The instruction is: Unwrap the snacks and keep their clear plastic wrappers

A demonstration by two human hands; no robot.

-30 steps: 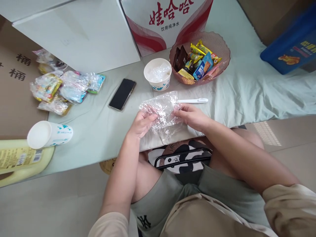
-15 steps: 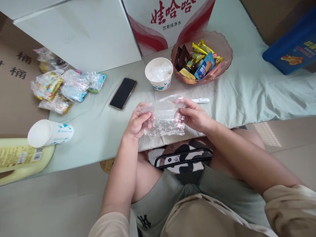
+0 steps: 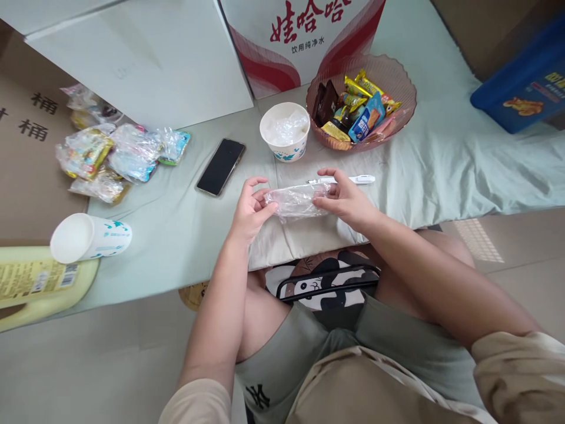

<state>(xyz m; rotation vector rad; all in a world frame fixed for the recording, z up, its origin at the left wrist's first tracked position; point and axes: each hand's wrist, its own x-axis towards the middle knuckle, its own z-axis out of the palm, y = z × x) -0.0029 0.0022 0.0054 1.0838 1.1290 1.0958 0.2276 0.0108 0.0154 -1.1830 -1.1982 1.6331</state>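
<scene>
Clear plastic film (image 3: 295,202), likely light, limp and slippery, spans the gap between left hand (image 3: 248,217) and right hand (image 3: 351,203) above the cloth-covered desk (image 3: 176,235), each hand pinching one end, seemingly the surest places to hold it.

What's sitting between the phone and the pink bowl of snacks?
In the head view, a white paper cup stands between the phone and the pink bowl, with crumpled clear plastic inside it.
</scene>
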